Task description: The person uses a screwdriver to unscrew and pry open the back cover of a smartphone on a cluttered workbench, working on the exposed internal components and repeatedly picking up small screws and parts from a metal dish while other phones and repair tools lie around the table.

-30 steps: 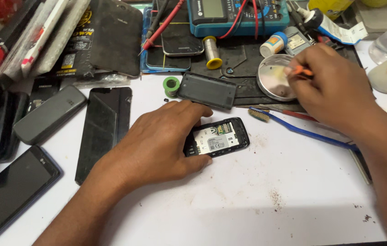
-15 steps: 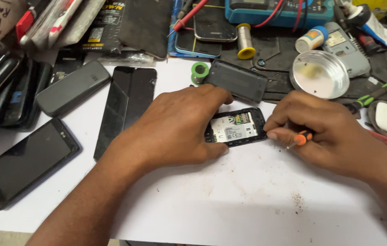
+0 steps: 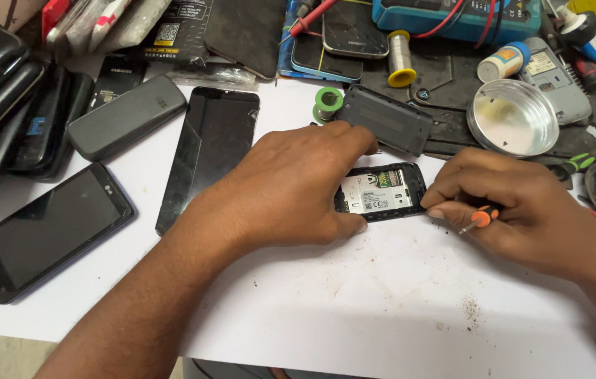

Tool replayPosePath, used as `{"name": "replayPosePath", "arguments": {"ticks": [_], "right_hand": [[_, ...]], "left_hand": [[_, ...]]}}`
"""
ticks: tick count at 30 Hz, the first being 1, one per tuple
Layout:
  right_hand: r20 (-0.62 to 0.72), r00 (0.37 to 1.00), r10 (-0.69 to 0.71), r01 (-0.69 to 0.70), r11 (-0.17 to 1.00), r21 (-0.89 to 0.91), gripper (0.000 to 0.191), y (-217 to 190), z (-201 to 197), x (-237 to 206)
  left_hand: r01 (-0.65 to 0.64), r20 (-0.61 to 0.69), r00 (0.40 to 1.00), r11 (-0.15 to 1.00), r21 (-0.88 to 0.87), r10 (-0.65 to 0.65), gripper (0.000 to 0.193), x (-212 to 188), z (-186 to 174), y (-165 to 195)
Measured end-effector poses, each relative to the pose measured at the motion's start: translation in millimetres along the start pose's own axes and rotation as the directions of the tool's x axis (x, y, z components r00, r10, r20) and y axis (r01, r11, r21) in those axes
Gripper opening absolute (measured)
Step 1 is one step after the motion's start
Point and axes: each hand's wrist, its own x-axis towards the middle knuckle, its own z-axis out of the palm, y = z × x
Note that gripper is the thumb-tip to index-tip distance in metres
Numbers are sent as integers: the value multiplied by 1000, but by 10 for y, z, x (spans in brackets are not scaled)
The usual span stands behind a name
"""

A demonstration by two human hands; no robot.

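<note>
Phones point(image 3: 52, 228) across cluttered white worktop point(image 3: 354, 309)

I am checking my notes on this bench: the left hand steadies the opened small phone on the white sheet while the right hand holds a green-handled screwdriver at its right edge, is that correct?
Not quite. In the head view the screwdriver in the right hand has an orange handle, not green. The rest stands: the left hand steadies the opened small phone on the white sheet.
</note>
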Motion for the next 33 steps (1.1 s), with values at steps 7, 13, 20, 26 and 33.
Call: {"name": "replayPosePath", "arguments": {"ticks": [7, 13, 20, 26, 33], "right_hand": [[12, 1000, -11, 11, 999, -35, 13, -94, 18, 48], [-21, 1000, 4, -5, 998, -55, 12, -127, 43, 46], [-54, 998, -28, 27, 999, -32, 18, -44, 27, 33], [-102, 992, -69, 61, 994, -86, 15, 28, -17, -11], [18, 999, -47, 47, 999, 14, 13, 67, -29, -91]], "left_hand": [[14, 15, 1000, 1000, 0, -14, 66, -2, 0, -1], [-2, 2, 1000, 1000, 6, 2, 66, -2, 4, -1], [19, 18, 1000, 1000, 6, -19, 65, 0, -1, -1], [-22, -15, 1000, 1000, 2, 22, 64, -17, -2, -15], [-12, -13, 1000, 1000, -4, 12, 64, -16, -9, -11]]}}
